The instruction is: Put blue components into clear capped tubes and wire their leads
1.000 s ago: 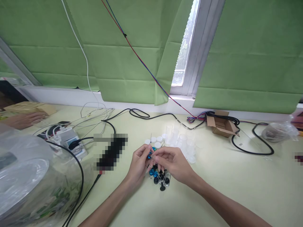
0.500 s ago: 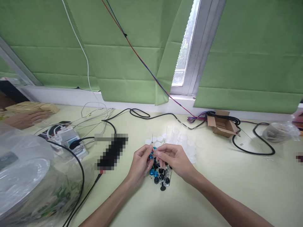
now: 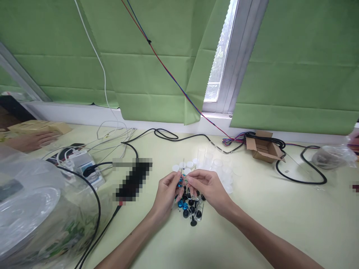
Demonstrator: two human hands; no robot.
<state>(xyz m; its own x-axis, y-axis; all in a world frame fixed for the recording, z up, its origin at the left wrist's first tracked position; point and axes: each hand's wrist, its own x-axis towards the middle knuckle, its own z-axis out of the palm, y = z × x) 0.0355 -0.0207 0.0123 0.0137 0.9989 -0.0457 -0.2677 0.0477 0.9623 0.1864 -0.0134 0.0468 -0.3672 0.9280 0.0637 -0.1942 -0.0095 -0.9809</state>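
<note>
My left hand is closed in a pinch round a small shiny blue part, and a thin metal pin sticks up from its fingertips. Close beside it, my right hand has thumb and forefinger pressed together on a tiny greenish piece. The fingers hide how these pieces meet. Under both hands lie several black round-headed pieces with stems, bent wires, and more blue parts.
White round caps and clear plastic cups stand just behind my hands. Black cable runs along the back. An open cardboard box sits at right. At left are a large plastic-wrapped spool, a power strip and another person's hand.
Both hands stay at nearly the same spot, with small shifts of the fingers. The pin at my left fingertips stands taller, and the greenish piece now shows at my right fingertips.
</note>
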